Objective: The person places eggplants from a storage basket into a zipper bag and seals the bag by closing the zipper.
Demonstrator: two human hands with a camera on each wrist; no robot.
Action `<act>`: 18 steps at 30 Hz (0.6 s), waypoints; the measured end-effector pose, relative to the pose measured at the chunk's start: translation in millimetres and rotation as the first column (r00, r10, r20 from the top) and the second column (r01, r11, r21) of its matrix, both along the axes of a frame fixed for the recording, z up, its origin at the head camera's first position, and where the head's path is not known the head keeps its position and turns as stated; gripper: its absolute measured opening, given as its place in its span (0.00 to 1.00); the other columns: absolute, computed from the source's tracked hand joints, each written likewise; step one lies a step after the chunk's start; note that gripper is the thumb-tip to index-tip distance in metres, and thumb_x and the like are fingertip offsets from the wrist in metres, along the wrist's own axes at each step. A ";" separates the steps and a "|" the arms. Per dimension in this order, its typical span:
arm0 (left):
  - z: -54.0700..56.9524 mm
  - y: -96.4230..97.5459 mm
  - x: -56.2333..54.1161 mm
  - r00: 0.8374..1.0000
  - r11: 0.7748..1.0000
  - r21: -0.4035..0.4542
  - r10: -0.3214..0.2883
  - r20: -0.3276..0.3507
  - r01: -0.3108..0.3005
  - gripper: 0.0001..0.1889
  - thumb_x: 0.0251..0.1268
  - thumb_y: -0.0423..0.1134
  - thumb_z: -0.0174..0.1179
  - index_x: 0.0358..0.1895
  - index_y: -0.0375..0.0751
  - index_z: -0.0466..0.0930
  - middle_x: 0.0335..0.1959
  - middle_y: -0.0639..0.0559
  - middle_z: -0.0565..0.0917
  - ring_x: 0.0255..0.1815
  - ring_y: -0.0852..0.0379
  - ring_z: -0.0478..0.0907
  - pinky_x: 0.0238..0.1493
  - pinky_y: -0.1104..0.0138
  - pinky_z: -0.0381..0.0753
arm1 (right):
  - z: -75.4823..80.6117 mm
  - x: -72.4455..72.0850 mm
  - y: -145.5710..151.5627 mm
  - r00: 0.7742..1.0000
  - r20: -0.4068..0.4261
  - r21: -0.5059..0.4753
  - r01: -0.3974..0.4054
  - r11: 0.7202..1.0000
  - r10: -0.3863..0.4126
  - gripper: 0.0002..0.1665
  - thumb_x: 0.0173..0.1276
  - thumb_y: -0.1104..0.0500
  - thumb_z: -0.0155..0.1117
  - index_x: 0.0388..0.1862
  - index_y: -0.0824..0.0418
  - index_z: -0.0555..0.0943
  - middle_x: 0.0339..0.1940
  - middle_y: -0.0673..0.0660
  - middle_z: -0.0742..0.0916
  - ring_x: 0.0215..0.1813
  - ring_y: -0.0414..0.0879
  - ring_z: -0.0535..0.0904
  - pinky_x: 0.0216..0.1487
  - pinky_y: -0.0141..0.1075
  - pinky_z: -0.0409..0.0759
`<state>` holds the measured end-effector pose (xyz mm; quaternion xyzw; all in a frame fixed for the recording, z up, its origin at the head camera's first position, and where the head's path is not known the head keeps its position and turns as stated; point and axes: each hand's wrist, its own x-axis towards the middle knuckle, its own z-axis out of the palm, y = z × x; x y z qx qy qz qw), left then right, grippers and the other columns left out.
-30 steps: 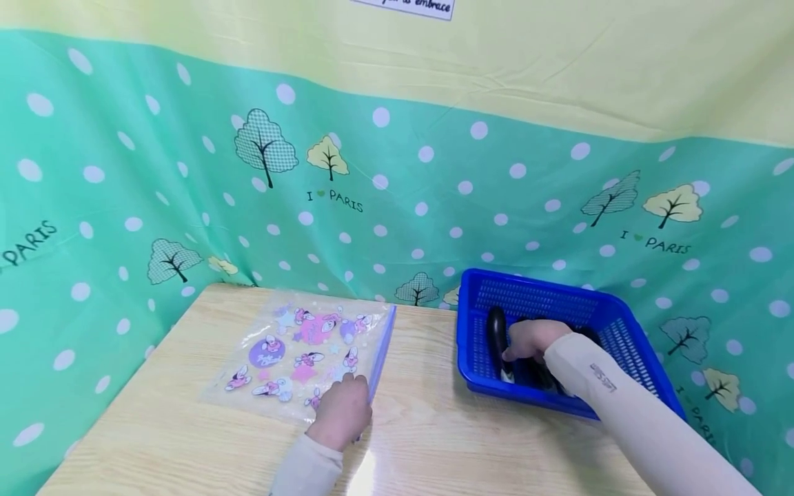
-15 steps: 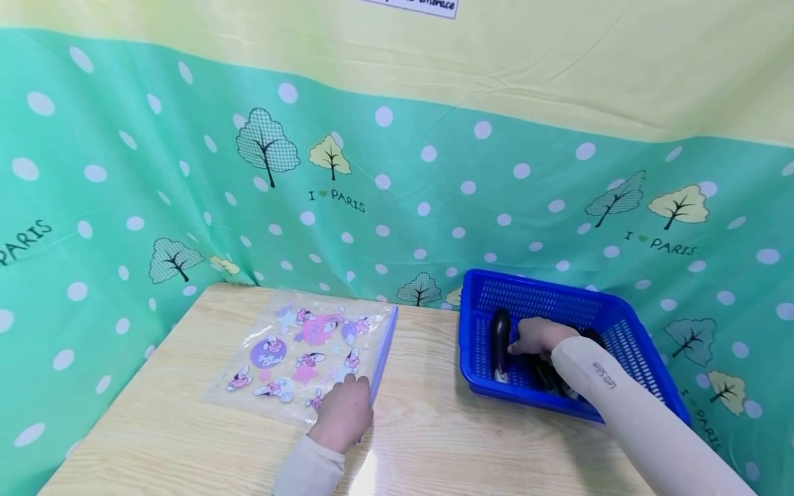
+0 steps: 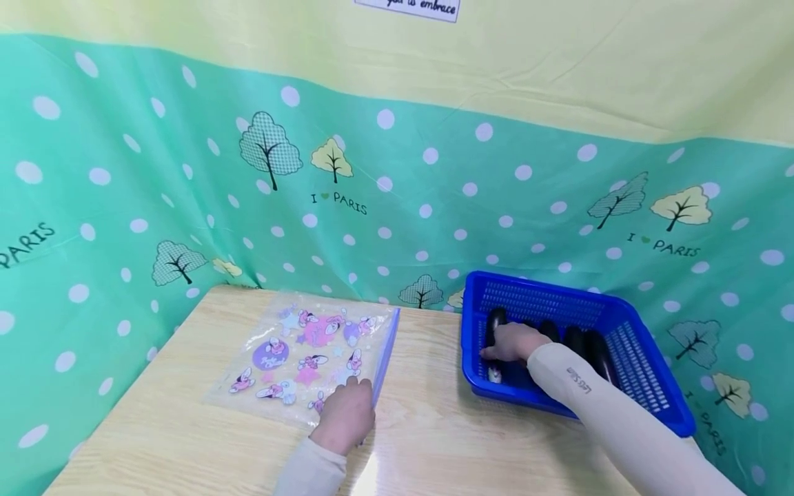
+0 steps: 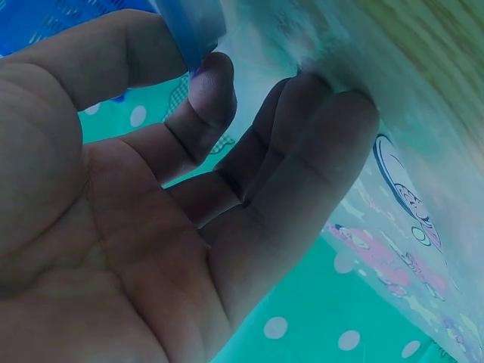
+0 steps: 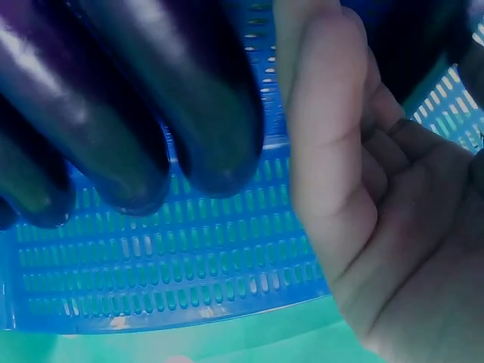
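Observation:
My left hand (image 3: 344,417) pinches the zip edge of a clear zip bag (image 3: 267,393) printed with pink and purple cartoon rabbits. The left wrist view shows the blue zip strip (image 4: 193,30) between thumb and forefinger, while other fingers lie against the film. Inside the blue plastic basket (image 3: 527,289), my right hand (image 3: 515,342) grips the leftmost eggplant (image 3: 495,318), with the thumb across its left side. Its pale stem end (image 3: 494,375) points toward me; its middle is hidden under the hand. Several more dark eggplants (image 3: 600,358) lie side by side, partly behind my sleeve.
The wooden table (image 3: 428,413) carries the flat bag on the left and the slotted basket on the right. A green dotted curtain (image 3: 384,200) hangs right behind and around the table.
My right hand has shifted left from beside the leftmost eggplant to over it, uncovering other eggplants. That eggplant sits slightly further left in the basket. My left hand stays at the bag's edge.

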<state>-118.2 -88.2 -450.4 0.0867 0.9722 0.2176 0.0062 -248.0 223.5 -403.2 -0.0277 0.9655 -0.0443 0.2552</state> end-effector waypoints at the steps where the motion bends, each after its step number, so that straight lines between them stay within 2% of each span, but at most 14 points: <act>1: -0.7 0.1 0.2 1.000 1.000 -0.001 0.000 0.001 0.000 0.11 0.53 0.26 0.65 0.39 0.26 0.79 0.31 0.38 0.76 0.29 0.41 0.76 0.29 0.48 0.81 | 0.4 0.3 -0.7 1.000 0.009 0.002 -0.007 1.000 0.007 0.26 0.72 0.45 0.64 0.49 0.69 0.79 0.29 0.58 0.81 0.28 0.50 0.79 0.29 0.42 0.80; 3: -1.6 0.2 0.3 1.000 1.000 -0.002 0.002 0.003 -0.002 0.11 0.53 0.27 0.65 0.39 0.26 0.79 0.31 0.38 0.76 0.29 0.41 0.76 0.29 0.48 0.81 | 1.7 0.9 -0.9 0.999 0.025 0.011 -0.041 0.999 0.040 0.17 0.71 0.49 0.64 0.33 0.62 0.79 0.27 0.57 0.81 0.29 0.49 0.79 0.31 0.42 0.79; 5: -2.0 0.1 0.0 1.000 1.000 -0.003 0.002 -0.001 -0.002 0.10 0.52 0.26 0.65 0.39 0.26 0.79 0.30 0.38 0.76 0.28 0.41 0.76 0.28 0.48 0.81 | 3.3 1.0 0.7 0.998 0.033 0.019 -0.061 0.998 0.061 0.16 0.70 0.50 0.64 0.29 0.60 0.78 0.26 0.56 0.81 0.29 0.49 0.78 0.33 0.42 0.78; 7: -1.7 0.2 0.0 1.000 1.000 -0.002 0.001 -0.004 -0.001 0.10 0.52 0.26 0.65 0.38 0.26 0.79 0.30 0.38 0.76 0.28 0.41 0.76 0.28 0.48 0.80 | 4.1 0.5 4.4 0.998 0.038 0.015 -0.053 0.998 0.053 0.16 0.71 0.50 0.62 0.30 0.61 0.78 0.27 0.56 0.81 0.30 0.49 0.78 0.34 0.41 0.77; 9: -1.2 0.3 0.3 1.000 1.000 0.001 -0.004 -0.001 0.004 0.11 0.51 0.26 0.65 0.38 0.26 0.78 0.30 0.38 0.76 0.28 0.41 0.76 0.28 0.48 0.80 | 5.4 0.2 9.7 0.998 0.058 -0.018 0.011 1.000 -0.010 0.16 0.73 0.50 0.60 0.33 0.62 0.77 0.28 0.58 0.81 0.29 0.50 0.79 0.33 0.42 0.79; 11: -0.6 0.1 0.7 1.000 1.000 0.004 -0.010 0.005 0.010 0.11 0.50 0.26 0.65 0.38 0.26 0.78 0.30 0.38 0.75 0.28 0.41 0.76 0.28 0.47 0.80 | 6.1 -0.4 15.6 0.994 0.082 -0.054 0.080 0.995 -0.075 0.19 0.75 0.49 0.57 0.32 0.64 0.77 0.25 0.58 0.81 0.26 0.52 0.82 0.29 0.42 0.82; 14: 0.0 -0.4 0.8 1.000 1.000 0.009 -0.022 0.018 0.022 0.11 0.49 0.25 0.66 0.37 0.25 0.78 0.30 0.38 0.75 0.28 0.42 0.75 0.27 0.48 0.80 | 8.5 -0.5 23.9 0.987 0.098 -0.123 0.142 0.982 -0.130 0.22 0.77 0.49 0.54 0.28 0.65 0.75 0.18 0.57 0.79 0.19 0.52 0.81 0.21 0.42 0.82; 16: 0.3 -0.7 0.6 0.999 1.000 0.016 -0.026 0.025 0.025 0.11 0.48 0.25 0.66 0.37 0.25 0.77 0.30 0.38 0.75 0.28 0.42 0.75 0.27 0.48 0.80 | 11.2 0.6 28.5 0.988 0.092 -0.164 0.134 0.977 -0.120 0.22 0.77 0.49 0.54 0.29 0.65 0.74 0.14 0.55 0.76 0.15 0.49 0.77 0.18 0.39 0.79; 18: 0.1 -0.8 0.1 0.999 0.999 0.021 -0.028 0.031 0.027 0.11 0.48 0.24 0.65 0.37 0.25 0.77 0.30 0.38 0.75 0.28 0.43 0.74 0.26 0.49 0.80 | 15.8 2.3 32.4 0.991 0.078 -0.210 0.125 0.970 -0.111 0.19 0.76 0.50 0.55 0.36 0.67 0.73 0.15 0.54 0.74 0.14 0.46 0.72 0.16 0.36 0.75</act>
